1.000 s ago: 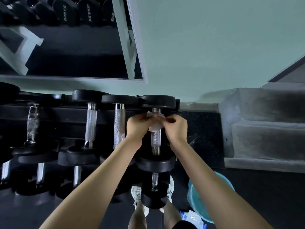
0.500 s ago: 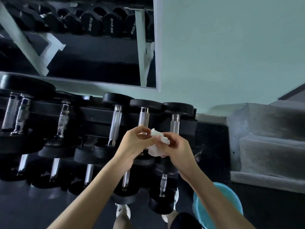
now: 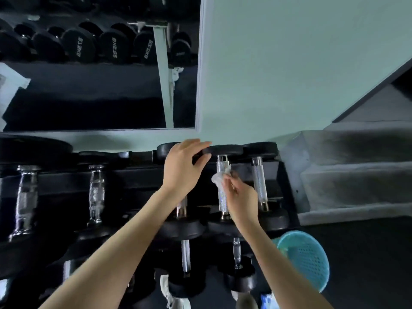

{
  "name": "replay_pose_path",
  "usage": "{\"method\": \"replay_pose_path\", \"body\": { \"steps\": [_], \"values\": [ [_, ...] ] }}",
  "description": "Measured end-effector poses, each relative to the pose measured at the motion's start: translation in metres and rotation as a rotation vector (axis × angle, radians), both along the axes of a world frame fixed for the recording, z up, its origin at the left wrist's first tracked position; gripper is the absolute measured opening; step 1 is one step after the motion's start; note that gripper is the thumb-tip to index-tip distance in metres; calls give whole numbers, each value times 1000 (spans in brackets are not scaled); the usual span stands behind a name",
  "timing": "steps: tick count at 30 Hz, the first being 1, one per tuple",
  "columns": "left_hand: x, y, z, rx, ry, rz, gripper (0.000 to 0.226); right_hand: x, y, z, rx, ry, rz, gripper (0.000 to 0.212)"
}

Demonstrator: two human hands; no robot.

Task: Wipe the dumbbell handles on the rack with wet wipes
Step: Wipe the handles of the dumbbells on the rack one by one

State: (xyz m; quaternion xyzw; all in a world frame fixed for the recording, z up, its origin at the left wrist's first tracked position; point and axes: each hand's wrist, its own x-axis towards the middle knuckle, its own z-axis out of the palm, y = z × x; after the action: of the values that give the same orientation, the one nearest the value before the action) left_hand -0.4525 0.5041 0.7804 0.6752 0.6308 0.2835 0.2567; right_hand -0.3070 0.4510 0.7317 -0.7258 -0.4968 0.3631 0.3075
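Two bare hands work at the top tier of the black dumbbell rack (image 3: 138, 177). The right hand (image 3: 242, 197) pinches a crumpled white wet wipe (image 3: 219, 177) between fingertips and thumb, pressing it against the knurled chrome handle (image 3: 222, 197) of the second dumbbell from the rack's right end. The left hand (image 3: 181, 166) is spread loosely, fingers reaching over the black head (image 3: 227, 150) at the far end of that dumbbell, thumb apart from them and grasping nothing. Just right stands another dumbbell handle (image 3: 259, 179), untouched. A teal perforated basket (image 3: 307, 257) sits on the floor, lower right, near the right forearm.
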Motion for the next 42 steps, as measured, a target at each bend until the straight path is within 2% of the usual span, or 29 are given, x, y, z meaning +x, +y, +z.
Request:
{"method": "replay_pose_path", "body": {
  "steps": [4,7,10,15,17,20,23,28,33,38,42],
  "values": [
    [6,37,-1,-115,94,-248,38,-16,8,1,172,72,-219,13],
    [11,49,-3,-186,84,-336,35,-22,33,3,187,39,-262,15],
    [12,53,-5,-180,81,-353,34,-22,35,1,176,18,-235,13],
    [12,53,0,-182,63,-358,34,-3,-12,-7,19,-56,-151,8],
    [12,52,1,-192,69,-344,34,1,-19,-8,-22,-92,-108,25],
    [12,51,1,-208,55,-331,34,-1,5,-1,-17,-48,-124,22],
    [12,52,-1,-210,58,-325,33,-7,37,9,47,14,-155,37],
    [11,53,-2,-238,66,-328,33,8,1,-8,-32,18,-65,10],
    [10,52,-4,-242,48,-324,32,18,-24,-11,-146,-8,-6,9],
    [12,51,-2,-214,79,-319,32,9,27,-4,-63,151,-142,19],
    [20,58,6,-211,177,-351,29,25,42,-5,-233,553,-97,32]
  ]
}}
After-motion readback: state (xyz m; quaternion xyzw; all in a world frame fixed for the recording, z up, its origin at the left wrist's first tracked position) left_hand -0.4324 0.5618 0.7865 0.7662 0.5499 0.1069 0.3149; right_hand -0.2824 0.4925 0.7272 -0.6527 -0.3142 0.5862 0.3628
